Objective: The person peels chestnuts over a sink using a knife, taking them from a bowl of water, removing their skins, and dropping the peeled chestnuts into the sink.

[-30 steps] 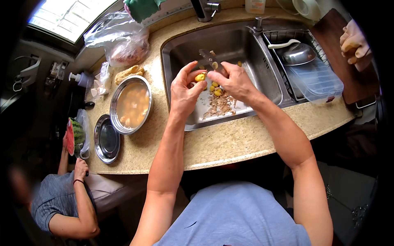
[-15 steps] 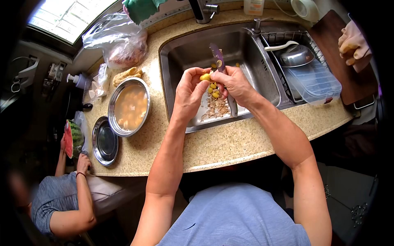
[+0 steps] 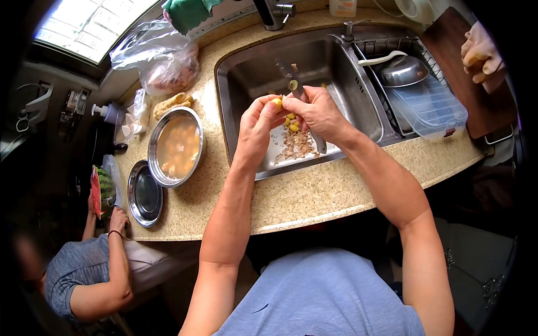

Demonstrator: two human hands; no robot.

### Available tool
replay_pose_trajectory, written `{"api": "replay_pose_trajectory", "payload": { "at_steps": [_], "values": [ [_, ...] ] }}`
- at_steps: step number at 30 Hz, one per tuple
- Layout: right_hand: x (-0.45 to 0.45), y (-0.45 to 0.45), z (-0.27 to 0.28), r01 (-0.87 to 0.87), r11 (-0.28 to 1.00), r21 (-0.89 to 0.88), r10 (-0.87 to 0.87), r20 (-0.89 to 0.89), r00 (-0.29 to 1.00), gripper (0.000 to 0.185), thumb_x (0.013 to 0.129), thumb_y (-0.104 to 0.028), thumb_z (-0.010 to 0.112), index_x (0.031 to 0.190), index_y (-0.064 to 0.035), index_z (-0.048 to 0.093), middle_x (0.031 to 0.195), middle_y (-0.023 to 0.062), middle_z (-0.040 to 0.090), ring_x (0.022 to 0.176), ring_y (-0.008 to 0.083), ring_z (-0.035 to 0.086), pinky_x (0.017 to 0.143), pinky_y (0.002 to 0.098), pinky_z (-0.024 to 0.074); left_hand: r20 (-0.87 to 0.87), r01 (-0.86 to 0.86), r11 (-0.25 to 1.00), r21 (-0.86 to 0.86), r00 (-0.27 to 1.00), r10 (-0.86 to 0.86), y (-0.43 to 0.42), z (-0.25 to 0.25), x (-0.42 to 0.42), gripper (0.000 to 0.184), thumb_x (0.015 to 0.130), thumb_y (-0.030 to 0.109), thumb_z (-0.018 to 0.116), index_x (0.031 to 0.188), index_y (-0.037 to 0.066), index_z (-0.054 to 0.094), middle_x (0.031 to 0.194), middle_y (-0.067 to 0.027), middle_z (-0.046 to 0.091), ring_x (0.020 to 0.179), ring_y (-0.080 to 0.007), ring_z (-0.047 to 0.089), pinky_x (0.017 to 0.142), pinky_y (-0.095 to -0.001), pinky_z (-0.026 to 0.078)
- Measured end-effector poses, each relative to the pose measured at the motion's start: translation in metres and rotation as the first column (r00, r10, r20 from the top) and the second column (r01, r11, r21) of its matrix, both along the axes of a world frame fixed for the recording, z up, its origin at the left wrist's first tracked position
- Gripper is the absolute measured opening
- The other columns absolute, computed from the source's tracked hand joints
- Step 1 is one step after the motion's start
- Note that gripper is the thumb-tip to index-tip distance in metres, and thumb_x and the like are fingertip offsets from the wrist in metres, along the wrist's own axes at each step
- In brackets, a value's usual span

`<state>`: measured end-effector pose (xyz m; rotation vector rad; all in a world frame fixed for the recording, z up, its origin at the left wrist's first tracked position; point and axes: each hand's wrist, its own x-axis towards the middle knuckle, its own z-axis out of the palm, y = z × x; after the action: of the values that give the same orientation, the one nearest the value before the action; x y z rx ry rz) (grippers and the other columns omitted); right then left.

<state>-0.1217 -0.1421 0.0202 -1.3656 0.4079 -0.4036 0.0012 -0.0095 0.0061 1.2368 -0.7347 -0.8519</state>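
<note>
Over the sink [image 3: 235, 73], my left hand [image 3: 256, 126] pinches a small yellow piece [image 3: 277, 104] between thumb and fingers. My right hand [image 3: 324, 115] is closed around a knife [image 3: 319, 141], whose blade points up and away with a pale bit stuck on it. The fingertips of both hands meet at the yellow piece. Below them in the sink lie several yellow pieces [image 3: 293, 127] and a heap of brown peelings [image 3: 296, 147]. A steel bowl [image 3: 200, 151] of cloudy water with pale orange-brown chunks stands left of the sink.
An empty-looking steel dish [image 3: 133, 210] sits beside the bowl. Behind are a plastic bag [image 3: 168, 70] and a faucet [image 3: 273, 15]. A dish rack [image 3: 367, 53] holds a metal bowl and plastic lid. At lower left, another person [image 3: 78, 274] is beside a cut watermelon [image 3: 104, 187].
The knife blade has tilted and turned in my right hand. My left fingers have closed further over the yellow piece. The other person's hand has shifted slightly near the watermelon.
</note>
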Motion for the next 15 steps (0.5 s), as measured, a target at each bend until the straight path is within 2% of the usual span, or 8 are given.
{"api": "replay_pose_trajectory", "payload": {
  "at_steps": [1,3,4,6,8,12,14,15],
  "values": [
    [0.002,-0.001,-0.002,-0.001,1.0,0.0,0.001,0.0,1.0,0.018,0.094,-0.021,0.068,0.094,-0.0026,0.067,0.068,-0.0017,0.06,0.057,0.0049,0.055,0.05,0.0238,0.0459,-0.143,-0.006,1.0,0.005,0.99,0.007,0.0,0.001,0.0,0.031,0.106,0.028,0.05,0.121,0.002,0.059,0.118,-0.013,0.069,0.112,-0.0236,0.067,0.098,-0.0381,0.053],
    [0.005,-0.002,-0.006,0.199,0.929,-0.312,-0.198,0.035,0.98,0.018,0.092,-0.019,0.068,0.096,-0.0013,0.067,0.071,0.0009,0.065,0.064,0.0066,0.057,0.059,0.0271,0.0485,-0.255,0.028,1.0,0.015,0.967,-0.023,0.004,0.001,0.007,0.034,0.107,0.03,0.047,0.12,0.002,0.061,0.117,-0.0147,0.07,0.112,-0.0261,0.067,0.097,-0.0391,0.054],
    [0.005,-0.002,-0.006,0.198,0.93,-0.311,-0.198,0.032,0.98,0.018,0.092,-0.019,0.068,0.096,-0.0013,0.067,0.071,0.0009,0.065,0.064,0.0066,0.057,0.059,0.0271,0.0485,-0.363,0.063,0.998,0.021,0.93,-0.051,0.006,0.001,0.01,0.038,0.108,0.033,0.044,0.119,0.002,0.062,0.115,-0.0165,0.071,0.111,-0.0286,0.068,0.097,-0.0401,0.054],
    [0.003,-0.003,-0.005,0.101,0.926,-0.363,-0.124,-0.042,0.991,0.018,0.092,-0.018,0.067,0.098,-0.0016,0.068,0.074,0.0019,0.068,0.068,0.0073,0.058,0.065,0.0291,0.0488,-0.366,0.068,0.997,0.038,0.929,-0.049,0.006,0.004,0.008,0.043,0.108,0.035,0.041,0.117,0.0,0.064,0.113,-0.019,0.072,0.109,-0.0316,0.069,0.094,-0.0413,0.056],
    [0.004,0.0,-0.009,0.119,0.934,-0.336,-0.12,0.017,0.993,0.019,0.091,-0.02,0.068,0.093,-0.0017,0.069,0.07,0.0043,0.067,0.065,0.0091,0.058,0.062,0.0301,0.0486,-0.338,0.114,0.988,0.1,0.938,-0.075,0.006,0.01,0.004,0.042,0.108,0.036,0.043,0.109,0.002,0.067,0.106,-0.017,0.074,0.101,-0.0289,0.073,0.089,-0.0386,0.058],
    [0.006,-0.009,-0.008,0.149,0.82,-0.552,-0.25,-0.112,0.962,0.025,0.088,-0.026,0.07,0.082,-0.0012,0.067,0.065,0.0114,0.065,0.06,0.0176,0.062,0.061,0.0342,0.0493,-0.395,0.115,0.979,0.17,0.918,-0.039,0.008,0.005,0.01,0.042,0.107,0.038,0.045,0.106,0.003,0.068,0.097,-0.0138,0.074,0.087,-0.0221,0.073,0.08,-0.0324,0.059],
    [0.004,-0.017,-0.008,0.138,0.789,-0.598,-0.319,-0.208,0.925,0.026,0.086,-0.026,0.071,0.081,-0.0014,0.067,0.068,0.013,0.067,0.063,0.0228,0.066,0.063,0.0357,0.0503,-0.239,-0.008,0.967,0.253,0.968,0.071,0.009,-0.004,0.02,0.039,0.107,0.034,0.047,0.107,0.0,0.066,0.088,-0.0096,0.071,0.073,-0.0154,0.068,0.074,-0.0298,0.058],
    [0.004,-0.018,-0.008,0.165,0.785,-0.597,-0.344,-0.199,0.918,0.024,0.084,-0.025,0.071,0.086,-0.0015,0.067,0.073,0.0162,0.069,0.07,0.0283,0.069,0.067,0.0388,0.0516,-0.297,-0.117,0.959,0.258,0.935,0.194,0.008,-0.006,0.021,0.034,0.106,0.032,0.051,0.107,0.001,0.066,0.08,-0.0055,0.066,0.062,-0.0085,0.059,0.067,-0.0266,0.055]
  ]
}}
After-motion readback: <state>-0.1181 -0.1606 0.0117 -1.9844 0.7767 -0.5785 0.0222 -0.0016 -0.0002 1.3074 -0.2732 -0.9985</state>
